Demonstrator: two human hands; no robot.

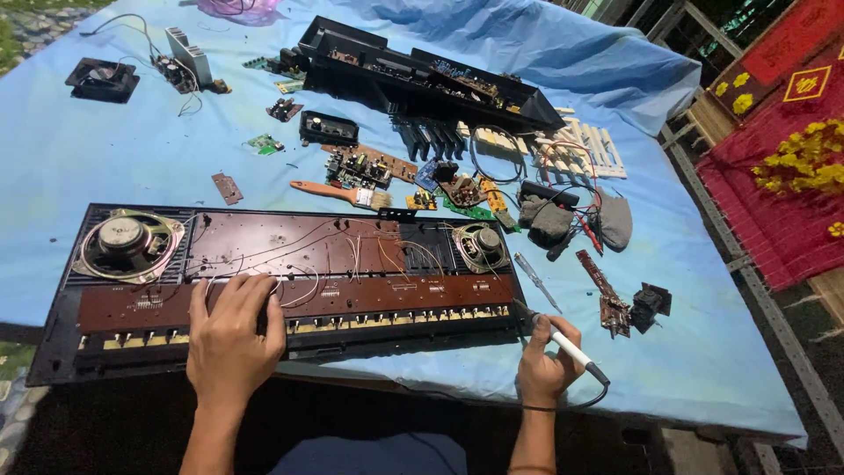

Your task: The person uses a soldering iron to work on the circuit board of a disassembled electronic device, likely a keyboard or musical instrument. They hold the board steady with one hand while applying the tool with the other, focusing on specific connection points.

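- I see the long black opened keyboard casing [290, 281] lying on the blue-covered table [70, 158], its long axis running left to right across my view, brown circuit boards and thin white wires facing up.
- A round silver speaker [127, 242] sits at its left end, a smaller one [481, 246] toward the right.
- My left hand [233, 339] rests flat on the front edge of the casing, fingers [255, 295] spread and released, touching the brown board.
- My right hand [547, 361] is clenched around a white-handled soldering iron [563, 343]; its tip points up-left and meets the casing's right front corner, its cord trailing right.
- Just beside it lies a clear-handled screwdriver [536, 281].
- Farther back lie a wooden-handled brush [338, 193], loose green circuit boards [466, 198] and another black casing half [422, 79].
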